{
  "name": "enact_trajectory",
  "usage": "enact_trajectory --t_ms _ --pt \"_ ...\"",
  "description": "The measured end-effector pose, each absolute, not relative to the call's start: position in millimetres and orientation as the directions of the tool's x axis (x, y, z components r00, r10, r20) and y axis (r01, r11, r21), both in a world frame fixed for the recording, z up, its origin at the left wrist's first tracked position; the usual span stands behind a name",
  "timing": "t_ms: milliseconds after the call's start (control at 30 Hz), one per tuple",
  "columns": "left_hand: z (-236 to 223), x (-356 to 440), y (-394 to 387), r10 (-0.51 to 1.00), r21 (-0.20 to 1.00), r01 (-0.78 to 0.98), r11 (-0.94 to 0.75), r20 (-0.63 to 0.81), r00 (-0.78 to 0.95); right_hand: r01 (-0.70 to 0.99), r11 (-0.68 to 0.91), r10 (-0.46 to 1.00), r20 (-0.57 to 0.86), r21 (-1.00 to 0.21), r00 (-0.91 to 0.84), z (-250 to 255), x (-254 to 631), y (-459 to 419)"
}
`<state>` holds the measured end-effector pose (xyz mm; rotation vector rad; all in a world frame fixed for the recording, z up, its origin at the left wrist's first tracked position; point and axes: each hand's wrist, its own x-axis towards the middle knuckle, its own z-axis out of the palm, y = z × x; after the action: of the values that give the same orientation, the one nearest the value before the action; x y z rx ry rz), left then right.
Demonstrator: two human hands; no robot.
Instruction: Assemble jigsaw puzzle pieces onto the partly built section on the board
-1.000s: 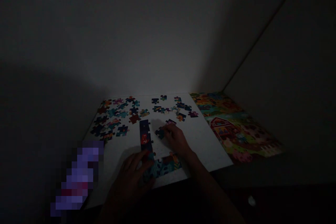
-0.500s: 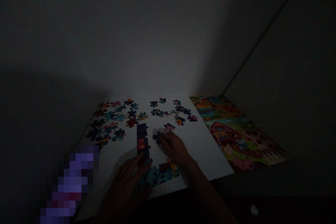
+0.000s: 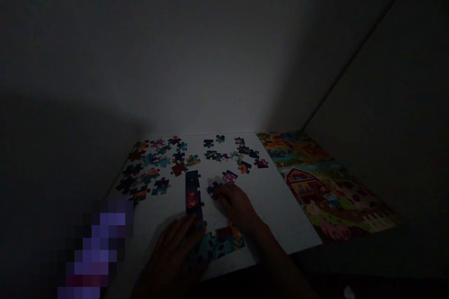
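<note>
Resting on the joined upright strip (image 3: 192, 189), the left hand (image 3: 171, 245) lies loosely spread, apart from the right hand (image 3: 235, 202), whose fingertips touch a dark puzzle piece (image 3: 213, 189) at one o'clock from the left; whether they pinch it, the gloom hides. A sideways drag of the left palm could spring the strip's joints, and the right wrist (image 3: 257, 228), just beside the bottom row (image 3: 220, 245), might nudge its end. The pink piece (image 3: 229, 176), near at twelve o'clock, could get knocked. The counter's (image 3: 270, 196) front edge runs close at six o'clock; bare room opens at three, reaching the farm picture (image 3: 329, 203), while loose pieces (image 3: 149, 173) crowd eleven.
</note>
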<state>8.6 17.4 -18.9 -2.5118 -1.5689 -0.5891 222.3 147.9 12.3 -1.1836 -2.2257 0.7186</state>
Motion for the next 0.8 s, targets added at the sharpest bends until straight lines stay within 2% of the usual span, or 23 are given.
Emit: enact_trajectory --t_ms 233,433,500,600,700,800 --pt "-23 6 17 0.848 0.163 0.873 -0.459 0.375 0.375 0.543 0.438 0.868 0.18 -0.717 -0.463 16 234 164" --pt "-22 9 14 0.853 0.162 0.88 -0.447 0.374 0.365 0.605 0.351 0.926 0.171 -0.715 -0.336 30 233 213" --pt "-20 11 13 0.857 0.159 0.884 -0.441 0.367 0.361 0.635 0.41 0.897 0.162 -0.654 -0.412 37 210 229" --pt "-18 14 12 0.876 0.179 0.893 -0.414 0.346 0.337 0.674 0.542 0.818 0.128 -0.502 -0.561 45 165 247" --pt "-16 15 11 0.888 0.217 0.889 -0.402 0.329 0.322 0.738 0.563 0.798 0.012 -0.373 -0.602 46 132 260" --pt "-12 17 9 0.891 0.257 0.877 -0.407 0.322 0.319 0.755 0.568 0.785 -0.059 -0.327 -0.617 41 121 272"
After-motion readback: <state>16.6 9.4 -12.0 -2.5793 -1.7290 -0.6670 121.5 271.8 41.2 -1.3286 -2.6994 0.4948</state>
